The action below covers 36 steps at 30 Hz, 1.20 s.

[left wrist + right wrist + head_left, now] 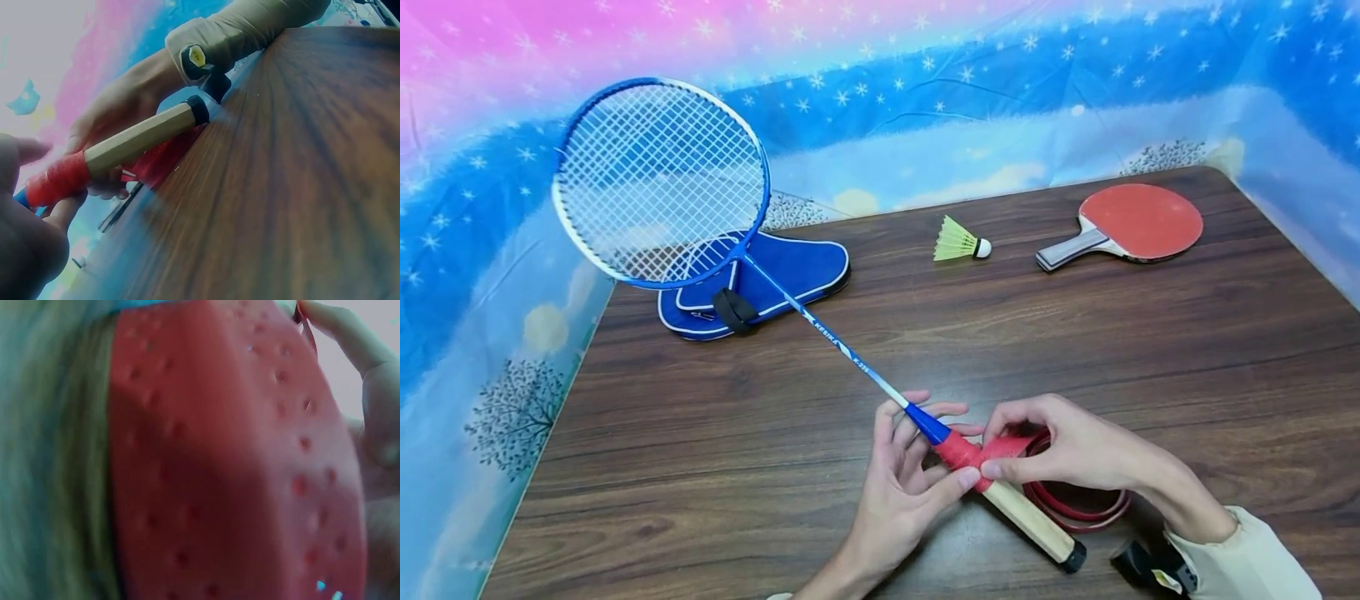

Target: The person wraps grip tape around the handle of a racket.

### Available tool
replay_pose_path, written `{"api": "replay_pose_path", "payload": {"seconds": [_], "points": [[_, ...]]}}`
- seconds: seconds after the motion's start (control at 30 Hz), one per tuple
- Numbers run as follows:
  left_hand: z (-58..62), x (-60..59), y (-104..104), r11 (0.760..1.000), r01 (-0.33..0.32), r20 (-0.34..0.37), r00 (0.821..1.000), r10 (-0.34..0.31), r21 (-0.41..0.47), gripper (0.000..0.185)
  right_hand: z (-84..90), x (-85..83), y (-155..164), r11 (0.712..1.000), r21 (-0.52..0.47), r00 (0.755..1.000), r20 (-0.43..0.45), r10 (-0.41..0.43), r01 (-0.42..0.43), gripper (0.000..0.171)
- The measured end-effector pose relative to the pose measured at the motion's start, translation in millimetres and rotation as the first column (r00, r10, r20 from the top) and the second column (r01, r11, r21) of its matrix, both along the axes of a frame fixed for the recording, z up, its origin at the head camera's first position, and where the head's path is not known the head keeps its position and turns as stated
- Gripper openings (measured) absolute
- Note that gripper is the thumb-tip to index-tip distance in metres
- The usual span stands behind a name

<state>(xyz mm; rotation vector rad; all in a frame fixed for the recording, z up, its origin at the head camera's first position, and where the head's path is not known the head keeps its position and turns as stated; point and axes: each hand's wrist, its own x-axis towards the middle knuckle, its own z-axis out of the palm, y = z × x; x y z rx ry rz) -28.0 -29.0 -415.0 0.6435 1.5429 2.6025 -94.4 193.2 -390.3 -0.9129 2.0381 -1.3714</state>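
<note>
A blue and white badminton racket (pixel 850 354) slants across the head view, its strings to the upper left. My left hand (pixel 898 492) holds it at the top of the handle, thumb pressed on red grip tape (pixel 958 452) wound there. Below the wrap, the wooden handle (pixel 1030 521) is bare down to a black butt cap (pixel 1075 557). Between thumb and fingers my right hand (pixel 1075 442) pinches the tape's loose strip beside the handle. The remaining length hangs in loops (pixel 1093 525) under that hand. In the right wrist view the perforated tape (pixel 237 456) fills the middle.
The racket head overlaps a blue zipped case (pixel 801 258) with a black strap at the table's left. A yellow shuttlecock (pixel 955 240) and a red table tennis bat (pixel 1138 221) lie toward the back edge. Patterned cloth (pixel 880 92) surrounds the wooden table (pixel 700 467).
</note>
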Motion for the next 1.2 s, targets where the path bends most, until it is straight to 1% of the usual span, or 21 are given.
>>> {"api": "replay_pose_path", "payload": {"seconds": [0.1, 0.17, 0.27, 0.37, 0.47, 0.6, 0.73, 0.8, 0.93, 1.03, 1.2], "points": [[-0.7, 0.2, 1.0, 1.0, 0.001, 0.017, 1.0, -0.001, -0.006, 0.072, -0.3, 1.5, -2.1, 1.0, -0.008, 1.0, -0.019, 0.002, -0.003, 0.01], [-0.7, 0.4, 1.2, 1.0, -0.009, 0.028, 1.0, 0.01, -0.013, 0.072, 0.6, 1.9, -2.5, 1.0, 0.001, 0.999, -0.032, 0.0, 0.0, 0.01], [0.4, 0.5, 1.2, 0.998, -0.044, 0.065, 0.997, 0.047, -0.055, 0.073, 2.4, 1.2, -0.7, 1.0, 0.011, 0.999, -0.034, 0.003, -0.003, 0.01], [2.2, 0.3, 0.5, 0.991, -0.082, 0.106, 0.99, 0.092, -0.103, 0.076, 4.1, 0.3, 2.9, 1.0, 0.009, 1.0, -0.02, 0.011, -0.01, 0.011], [3.8, -0.1, -0.5, 0.988, -0.092, 0.127, 0.986, 0.108, -0.123, 0.08, 4.3, -0.6, 6.1, 1.0, -0.006, 1.0, -0.002, 0.02, -0.02, 0.011], [5.4, -1.1, -1.2, 0.993, -0.059, 0.117, 0.991, 0.072, -0.106, 0.082, 2.9, -1.0, 7.4, 1.0, -0.022, 1.0, 0.017, 0.017, -0.017, 0.011], [5.1, -1.1, -0.6, 0.997, -0.01, 0.103, 0.995, 0.017, -0.075, 0.085, 1.1, 1.0, 4.9, 1.0, -0.017, 0.999, 0.035, -0.012, 0.013, 0.009], [4.3, -0.8, -0.2, 0.998, 0.003, 0.101, 0.995, 0.004, -0.069, 0.086, 0.2, 2.5, 2.3, 1.0, -0.018, 0.999, 0.045, -0.021, 0.022, 0.01], [3.2, -0.3, -0.3, 0.998, 0.007, 0.105, 0.994, -0.001, -0.058, 0.084, -0.4, 4.3, -1.9, 1.0, -0.014, 0.999, 0.041, -0.026, 0.026, 0.013], [3.4, 0.2, -1.0, 0.999, 0.002, 0.104, 0.995, 0.003, -0.054, 0.083, 1.2, 3.5, -2.1, 1.0, -0.009, 0.999, 0.04, -0.018, 0.018, 0.011], [2.9, 0.7, -0.9, 1.0, -0.016, 0.091, 0.996, 0.016, -0.003, 0.08, 3.2, 0.7, 1.2, 1.0, -0.017, 0.998, 0.055, 0.003, -0.002, 0.008]]}}
